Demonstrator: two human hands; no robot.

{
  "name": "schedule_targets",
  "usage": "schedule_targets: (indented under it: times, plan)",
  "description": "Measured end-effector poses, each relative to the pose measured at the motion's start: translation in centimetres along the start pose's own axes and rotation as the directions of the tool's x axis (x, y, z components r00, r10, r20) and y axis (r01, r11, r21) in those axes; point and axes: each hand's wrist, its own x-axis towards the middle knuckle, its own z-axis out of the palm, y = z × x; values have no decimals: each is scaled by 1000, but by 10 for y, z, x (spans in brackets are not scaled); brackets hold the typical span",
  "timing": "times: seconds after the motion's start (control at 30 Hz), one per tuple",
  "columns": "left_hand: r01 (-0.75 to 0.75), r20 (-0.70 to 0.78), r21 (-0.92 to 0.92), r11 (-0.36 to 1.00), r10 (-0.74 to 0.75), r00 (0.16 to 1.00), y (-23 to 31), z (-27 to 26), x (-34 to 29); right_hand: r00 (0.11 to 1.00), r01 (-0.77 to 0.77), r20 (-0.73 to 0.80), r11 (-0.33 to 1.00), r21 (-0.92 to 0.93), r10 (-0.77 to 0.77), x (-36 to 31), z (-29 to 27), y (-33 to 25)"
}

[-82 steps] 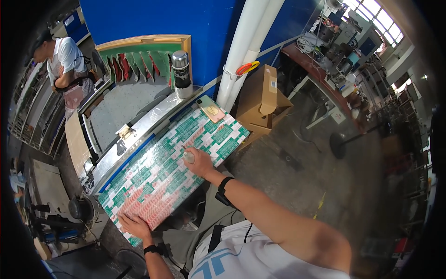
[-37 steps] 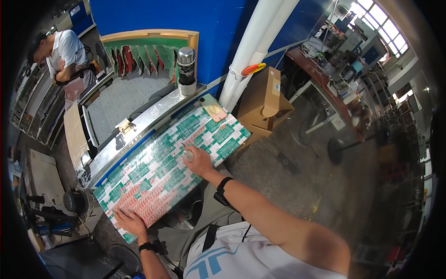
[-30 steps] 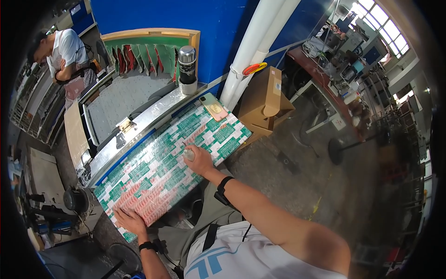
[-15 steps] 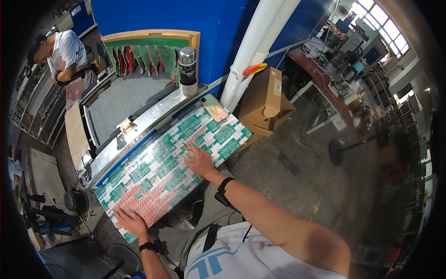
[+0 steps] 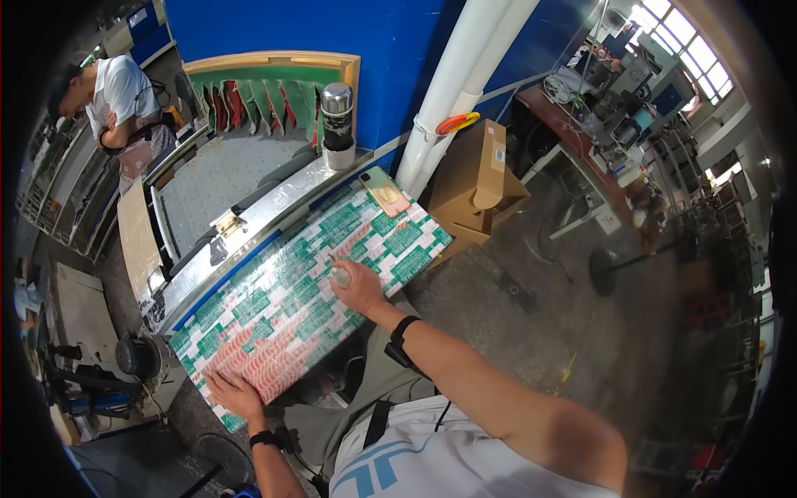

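Note:
A work board (image 5: 311,286) lies across my lap side of the bench, covered in green, white and red printed sheet under a glossy clear layer. My right hand (image 5: 362,288) is closed around a small tool with a pale, rounded handle (image 5: 340,277), above the middle of the board. Its working end is mostly hidden, so its exact kind cannot be told. My left hand (image 5: 236,393) rests flat on the board's near left corner, fingers spread, holding nothing. A phone (image 5: 384,192) with a pale green and pink back lies at the board's far right end.
Behind the board runs a metal machine edge (image 5: 237,228) with a grey bed and red-green flaps. A steel thermos (image 5: 337,124) stands there. White pipes (image 5: 455,87) and a cardboard box (image 5: 477,178) are at the right. Another person (image 5: 124,108) is at far left.

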Motion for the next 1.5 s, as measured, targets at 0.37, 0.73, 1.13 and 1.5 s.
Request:
schedule_targets:
  times: [0.37, 0.73, 1.13, 1.5]
  plan:
    - [55, 13, -1, 998, -55, 998, -3, -9, -2, 998, -57, 33, 998, 18, 56, 0, 6, -8]
    - [25, -40, -100, 995, -29, 999, 13, -9, 0, 1000, 16, 27, 999, -43, -15, -1, 8, 9]
    - [15, -78, -89, 996, -22, 997, 23, -7, 0, 996, 88, -18, 990, -113, -91, -3, 9, 25]
    - [77, -83, -198, 977, -95, 992, 22, -3, 2, 993, 118, 17, 991, -56, -117, 2, 10, 28]
